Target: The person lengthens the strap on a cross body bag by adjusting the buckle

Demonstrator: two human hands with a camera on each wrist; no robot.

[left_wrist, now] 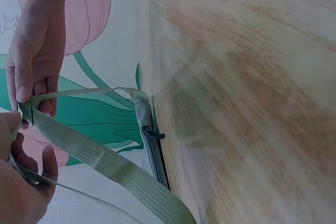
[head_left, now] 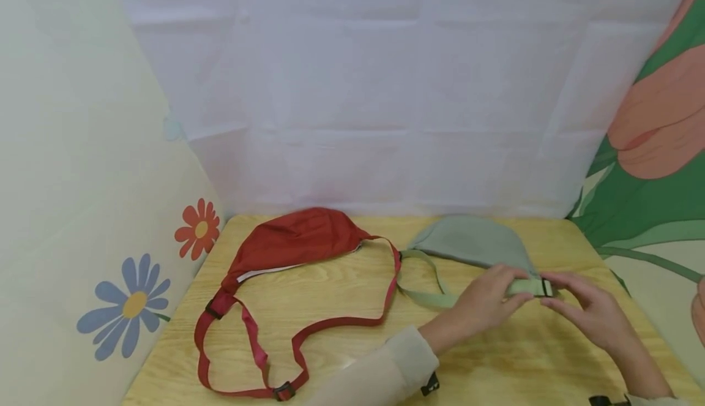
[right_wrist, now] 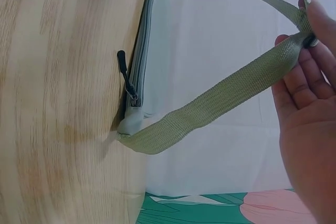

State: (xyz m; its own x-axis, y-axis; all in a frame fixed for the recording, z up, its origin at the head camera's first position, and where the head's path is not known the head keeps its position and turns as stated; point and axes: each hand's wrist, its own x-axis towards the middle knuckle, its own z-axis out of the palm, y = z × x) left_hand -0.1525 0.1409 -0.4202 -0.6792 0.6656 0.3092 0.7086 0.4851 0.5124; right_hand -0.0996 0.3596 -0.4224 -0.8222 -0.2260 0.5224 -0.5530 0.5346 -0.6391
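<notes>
A pale green waist bag (head_left: 473, 237) lies at the right of the table, its webbing strap (left_wrist: 110, 158) lifted off the tabletop. My left hand (head_left: 484, 299) pinches this strap just left of a black slider buckle (head_left: 546, 288). From the other side, my right hand (head_left: 595, 314) holds the strap at the buckle between thumb and fingers. The right wrist view shows the strap running from the bag's end up to the right hand (right_wrist: 310, 93), beside the bag's black zipper pull (right_wrist: 125, 72). Fingers hide most of the buckle there.
A red waist bag (head_left: 303, 240) rests at the table's left, its red strap (head_left: 341, 322) looped toward the front with black buckles (head_left: 284, 390). The wooden table (head_left: 341, 283) meets a white cloth backdrop (head_left: 330, 87). Flower-printed panels (head_left: 655, 222) stand at both sides.
</notes>
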